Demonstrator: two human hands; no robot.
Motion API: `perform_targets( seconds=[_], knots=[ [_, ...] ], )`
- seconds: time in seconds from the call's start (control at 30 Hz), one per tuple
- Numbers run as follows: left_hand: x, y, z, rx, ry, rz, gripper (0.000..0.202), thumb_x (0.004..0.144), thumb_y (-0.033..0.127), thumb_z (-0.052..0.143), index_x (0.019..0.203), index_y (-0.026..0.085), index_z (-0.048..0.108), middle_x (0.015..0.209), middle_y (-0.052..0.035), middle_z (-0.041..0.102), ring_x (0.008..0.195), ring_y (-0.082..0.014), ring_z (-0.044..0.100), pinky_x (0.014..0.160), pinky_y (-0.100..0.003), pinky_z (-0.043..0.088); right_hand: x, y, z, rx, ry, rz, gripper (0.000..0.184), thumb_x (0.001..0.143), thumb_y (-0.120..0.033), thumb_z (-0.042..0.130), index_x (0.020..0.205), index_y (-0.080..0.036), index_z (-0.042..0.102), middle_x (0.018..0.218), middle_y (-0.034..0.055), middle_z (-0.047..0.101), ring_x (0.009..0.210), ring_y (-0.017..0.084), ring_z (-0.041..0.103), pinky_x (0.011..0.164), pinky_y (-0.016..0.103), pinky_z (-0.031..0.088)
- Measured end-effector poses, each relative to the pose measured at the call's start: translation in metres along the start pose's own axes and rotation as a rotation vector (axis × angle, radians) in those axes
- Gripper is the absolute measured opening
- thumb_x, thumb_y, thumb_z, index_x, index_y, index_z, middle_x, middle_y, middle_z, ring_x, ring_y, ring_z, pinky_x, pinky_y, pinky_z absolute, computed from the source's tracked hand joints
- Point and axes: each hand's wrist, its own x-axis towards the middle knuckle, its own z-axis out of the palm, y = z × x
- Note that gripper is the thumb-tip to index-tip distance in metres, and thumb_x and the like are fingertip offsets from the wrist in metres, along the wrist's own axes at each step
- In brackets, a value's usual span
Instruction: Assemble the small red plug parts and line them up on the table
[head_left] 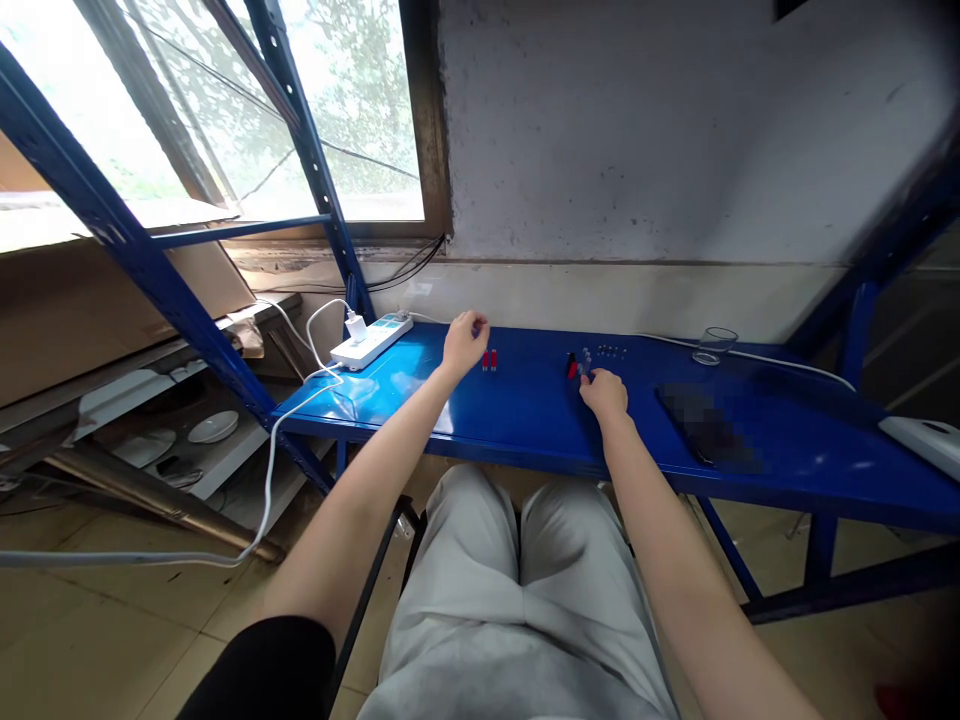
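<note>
My left hand (466, 342) hovers over the blue tabletop (517, 415), fingers curled together. What they hold, if anything, is too small to make out. Just right of it stand two small red pieces (490, 360) with pale ends, side by side. My right hand (606, 393) is low over the table, thumb and fingers pinched at the edge of a small cluster. In that cluster are a red-and-black piece (572, 366) and several small clear pieces (586, 354). Whatever sits between the right fingertips is hidden. Behind the right hand lie several tiny metallic bits (611, 351).
A white power strip (371, 343) with a plugged-in charger (355, 326) lies at the left end. To the right are a clear glass (714, 346), a dark flat object (701, 425), partly blurred, and a white object (926, 445). Blue shelf posts (307, 150) frame the table.
</note>
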Motion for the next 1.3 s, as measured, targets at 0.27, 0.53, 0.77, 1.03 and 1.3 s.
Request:
perform_targets(
  seconds=[0.27, 0.53, 0.77, 1.03, 1.3],
  knots=[
    [0.005, -0.005, 0.010, 0.553, -0.483, 0.149, 0.034, 0.082, 0.034, 0.049, 0.114, 0.024, 0.058, 0.135, -0.0082, 0.040, 0.125, -0.0295, 0.029, 0.096, -0.048, 0.030, -0.014, -0.007, -0.001, 0.171, 0.376, -0.166, 0.026, 0.089, -0.033, 0.034, 0.095, -0.015, 0.052, 0.076, 0.0103, 0.063, 0.066, 0.020, 0.059, 0.055, 0.025, 0.036],
    [0.004, -0.017, 0.031, 0.518, -0.458, 0.105, 0.026, 0.084, 0.028, 0.047, 0.102, 0.021, 0.064, 0.132, -0.0103, 0.043, 0.125, -0.0310, 0.029, 0.099, -0.055, 0.023, -0.022, -0.012, 0.002, 0.212, 0.419, -0.494, 0.033, 0.089, -0.039, 0.028, 0.087, -0.017, 0.052, 0.072, 0.0077, 0.060, 0.065, 0.017, 0.056, 0.056, 0.024, 0.037],
    [0.001, -0.026, 0.038, 0.403, -0.420, 0.064, 0.018, 0.082, 0.024, 0.049, 0.089, 0.017, 0.065, 0.126, -0.0139, 0.047, 0.121, -0.0324, 0.032, 0.097, -0.058, 0.021, -0.027, -0.015, -0.001, 0.144, 0.318, -0.478, 0.037, 0.090, -0.039, 0.023, 0.091, -0.018, 0.053, 0.072, 0.0072, 0.059, 0.065, 0.016, 0.056, 0.059, 0.023, 0.039],
    [-0.002, -0.020, 0.038, 0.338, -0.398, 0.140, 0.018, 0.081, 0.018, 0.049, 0.076, 0.017, 0.066, 0.112, -0.0114, 0.056, 0.113, -0.0283, 0.039, 0.095, -0.051, 0.022, -0.027, -0.014, 0.000, 0.150, 0.355, -0.541, 0.036, 0.091, -0.039, 0.023, 0.086, -0.018, 0.052, 0.067, 0.0050, 0.058, 0.060, 0.014, 0.052, 0.056, 0.022, 0.036],
    [-0.035, 0.006, 0.059, -0.343, -0.095, -0.109, 0.016, 0.082, 0.023, 0.050, 0.088, 0.018, 0.064, 0.076, -0.0057, 0.063, 0.077, -0.0167, 0.057, 0.076, -0.031, 0.041, -0.034, -0.028, 0.006, 0.057, 0.226, -0.685, 0.038, 0.092, -0.039, 0.023, 0.093, -0.018, 0.055, 0.076, 0.0068, 0.063, 0.069, 0.016, 0.057, 0.056, 0.023, 0.034]
  ],
)
